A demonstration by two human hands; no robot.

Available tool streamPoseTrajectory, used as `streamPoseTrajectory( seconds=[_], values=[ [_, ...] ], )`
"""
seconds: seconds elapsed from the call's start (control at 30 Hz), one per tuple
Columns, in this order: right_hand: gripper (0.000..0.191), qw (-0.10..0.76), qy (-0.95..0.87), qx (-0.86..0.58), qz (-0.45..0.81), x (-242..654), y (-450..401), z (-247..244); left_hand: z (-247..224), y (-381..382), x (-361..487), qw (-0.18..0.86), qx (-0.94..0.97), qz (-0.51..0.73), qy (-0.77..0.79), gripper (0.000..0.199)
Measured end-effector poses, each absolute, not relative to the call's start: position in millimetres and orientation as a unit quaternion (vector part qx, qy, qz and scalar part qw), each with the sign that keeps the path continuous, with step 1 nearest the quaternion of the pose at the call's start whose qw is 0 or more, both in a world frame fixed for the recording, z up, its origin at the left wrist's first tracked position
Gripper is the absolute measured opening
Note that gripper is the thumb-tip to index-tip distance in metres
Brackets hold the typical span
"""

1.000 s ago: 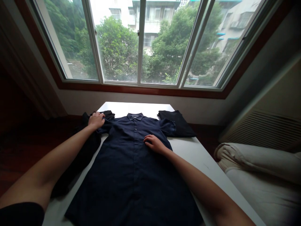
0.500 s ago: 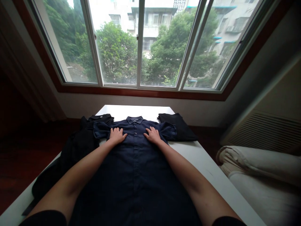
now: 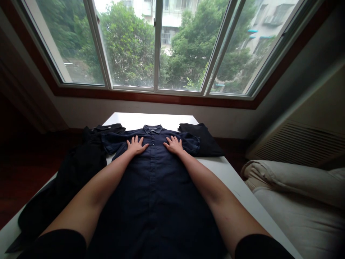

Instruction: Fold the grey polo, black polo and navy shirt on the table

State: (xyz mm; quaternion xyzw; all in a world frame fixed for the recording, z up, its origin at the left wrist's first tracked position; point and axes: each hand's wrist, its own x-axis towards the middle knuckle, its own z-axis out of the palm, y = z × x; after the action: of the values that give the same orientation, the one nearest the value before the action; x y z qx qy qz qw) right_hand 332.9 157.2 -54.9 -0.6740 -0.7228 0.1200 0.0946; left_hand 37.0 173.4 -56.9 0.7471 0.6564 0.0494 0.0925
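A dark navy short-sleeved shirt (image 3: 153,187) lies spread face up, its collar (image 3: 152,128) at the far end and its button front running down the middle. My left hand (image 3: 137,145) rests flat on the left chest of the shirt, fingers spread. On the right chest, my right hand (image 3: 174,144) lies flat too, its fingers apart. Neither hand grips the cloth. The shirt's lower part runs toward me between my forearms.
Under the shirt is a white table (image 3: 239,194). Dark garments (image 3: 78,169) lie heaped along its left side, and a folded black garment (image 3: 201,140) is at the far right. A beige sofa (image 3: 293,190) stands to the right; a window (image 3: 156,54) is ahead.
The view has tilted down a little. My left hand has shifted slightly inward with its fingers spread wider; my right hand stays on the shirt's chest.
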Motion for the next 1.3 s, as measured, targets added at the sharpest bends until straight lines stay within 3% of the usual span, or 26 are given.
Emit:
streamPoseTrajectory(
  seconds=[0.3, 0.53, 0.97, 1.3],
  values=[
    [0.055, 0.152, -0.718, -0.675, 0.072, 334.0, 163.9, -48.7, -46.7, 180.7, 40.2, 0.073, 0.751, 0.099, 0.648, 0.077],
    [0.037, 0.234, -0.797, -0.554, 0.055, 333.9, 105.0, -40.5, -40.6, 122.8, 12.4, 0.017, 0.789, 0.201, 0.581, 0.057],
    [0.052, 0.211, -0.857, -0.461, 0.089, 366.5, -92.4, -33.4, -29.2, -64.1, -45.1, 0.098, 0.871, 0.085, 0.474, 0.061],
    [0.076, 0.089, -0.922, -0.329, 0.182, 347.7, -177.1, 2.3, -36.3, -109.8, -82.0, 0.043, 0.911, 0.048, 0.408, 0.072]
  ],
)
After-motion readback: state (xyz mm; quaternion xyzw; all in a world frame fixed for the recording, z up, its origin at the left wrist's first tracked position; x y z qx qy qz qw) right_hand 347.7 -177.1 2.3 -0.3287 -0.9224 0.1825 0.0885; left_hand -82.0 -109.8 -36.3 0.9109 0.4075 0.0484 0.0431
